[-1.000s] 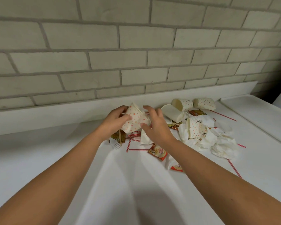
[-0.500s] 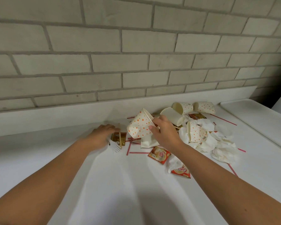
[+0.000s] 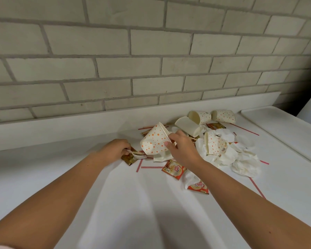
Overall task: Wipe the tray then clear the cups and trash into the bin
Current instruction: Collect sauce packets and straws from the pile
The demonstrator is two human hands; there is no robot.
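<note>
Holding: right hand (image 3: 182, 151) grips cup (image 3: 154, 141) by rim, tilted; left hand (image 3: 113, 150) pinches fork (image 3: 137, 155), lying crosswise just below cup's base.

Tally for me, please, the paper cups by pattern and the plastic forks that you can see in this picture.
Orange-dotted paper cups: 4 (one held by the right hand, three lying in the pile)
Plain cream paper cup: 1
White plastic fork: 1 (gripped by the left hand)
Total: 6
</note>
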